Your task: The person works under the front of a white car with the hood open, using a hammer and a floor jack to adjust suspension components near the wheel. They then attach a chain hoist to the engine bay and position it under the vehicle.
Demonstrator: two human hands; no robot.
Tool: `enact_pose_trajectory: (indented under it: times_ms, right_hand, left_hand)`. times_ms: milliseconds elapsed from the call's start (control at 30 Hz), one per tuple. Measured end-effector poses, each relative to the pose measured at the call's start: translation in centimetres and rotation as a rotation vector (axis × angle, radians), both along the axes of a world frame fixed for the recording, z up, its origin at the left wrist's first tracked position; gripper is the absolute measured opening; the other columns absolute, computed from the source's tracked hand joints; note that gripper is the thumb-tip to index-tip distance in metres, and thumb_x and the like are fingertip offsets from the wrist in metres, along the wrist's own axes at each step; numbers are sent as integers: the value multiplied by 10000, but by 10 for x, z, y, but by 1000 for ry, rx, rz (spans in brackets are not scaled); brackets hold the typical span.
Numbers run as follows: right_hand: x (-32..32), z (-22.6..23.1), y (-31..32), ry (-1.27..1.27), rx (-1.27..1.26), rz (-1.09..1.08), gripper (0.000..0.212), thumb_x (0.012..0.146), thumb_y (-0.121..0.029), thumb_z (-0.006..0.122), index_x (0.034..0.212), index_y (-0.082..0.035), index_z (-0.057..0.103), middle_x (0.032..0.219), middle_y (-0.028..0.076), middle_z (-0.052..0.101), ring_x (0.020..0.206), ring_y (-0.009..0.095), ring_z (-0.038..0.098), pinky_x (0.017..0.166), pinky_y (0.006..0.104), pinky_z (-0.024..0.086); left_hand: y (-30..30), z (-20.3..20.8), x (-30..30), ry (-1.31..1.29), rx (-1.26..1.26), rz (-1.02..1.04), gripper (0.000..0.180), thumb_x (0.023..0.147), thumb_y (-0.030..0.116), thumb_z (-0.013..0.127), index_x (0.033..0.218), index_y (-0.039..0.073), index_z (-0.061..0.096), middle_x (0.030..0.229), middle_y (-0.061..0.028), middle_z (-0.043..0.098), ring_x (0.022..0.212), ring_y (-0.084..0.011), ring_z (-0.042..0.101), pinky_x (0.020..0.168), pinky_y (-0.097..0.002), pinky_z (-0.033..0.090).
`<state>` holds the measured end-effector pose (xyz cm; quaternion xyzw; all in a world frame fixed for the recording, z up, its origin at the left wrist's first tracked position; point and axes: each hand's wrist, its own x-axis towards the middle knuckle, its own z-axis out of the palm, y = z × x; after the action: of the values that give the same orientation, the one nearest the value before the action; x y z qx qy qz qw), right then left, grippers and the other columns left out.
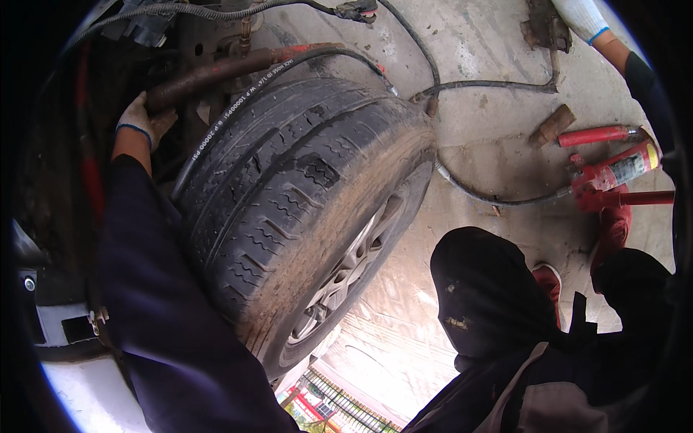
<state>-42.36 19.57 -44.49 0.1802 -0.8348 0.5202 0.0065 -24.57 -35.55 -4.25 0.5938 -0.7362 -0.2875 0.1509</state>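
My left hand (pixel 143 121), in a pale work glove with a blue cuff, is closed round the near end of a brown and red hydraulic cylinder (pixel 209 78). That cylinder lies behind the tyre, among dark parts under the vehicle. A black hydraulic hose (pixel 271 78) curves over the tyre (pixel 289 187) beside it. At the upper right, my right hand (pixel 580 18), gloved the same way, reaches to a rusty metal block (pixel 546 35) on the floor. Its fingers are cut off by the picture's edge, so I cannot see whether they grip anything.
A red hydraulic hand pump (pixel 613 177) stands on the right, with a hose (pixel 505 202) running toward the wheel. Near it lie a red cylinder (pixel 595 136) and a rusty block (pixel 553 125). Black cables cross the concrete floor (pixel 484 58). My knee (pixel 491 289) is close to the wheel.
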Motion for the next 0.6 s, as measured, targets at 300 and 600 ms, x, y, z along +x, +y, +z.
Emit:
enact_pose_trajectory:
  times_ms: [300, 600]
  right_hand:
    - [-1, 14, -14, -48, 253, -48, 497, 1023, -422, 532, 1219, 23, 637, 1053, 220, 700, 976, 322, 660, 898, 437, 526]
    - [-5, 19, -9, -39, 217, -9, 474, 1023, -421, 543, 1196, 13, 620, 955, 194, 686, 898, 301, 656, 818, 432, 545]
  left_hand:
    - [1, 2, -1, 25, 14, 30, 578, 1067, 405, 518, 1440, -29, 435, 1354, -316, 570, 1200, -462, 626, 1079, -563, 506]
    - [-9, 4, 2, 15, 16, -8, 578, 1054, 415, 543, 1424, -23, 467, 1323, -300, 589, 1158, -470, 643, 1033, -570, 532]
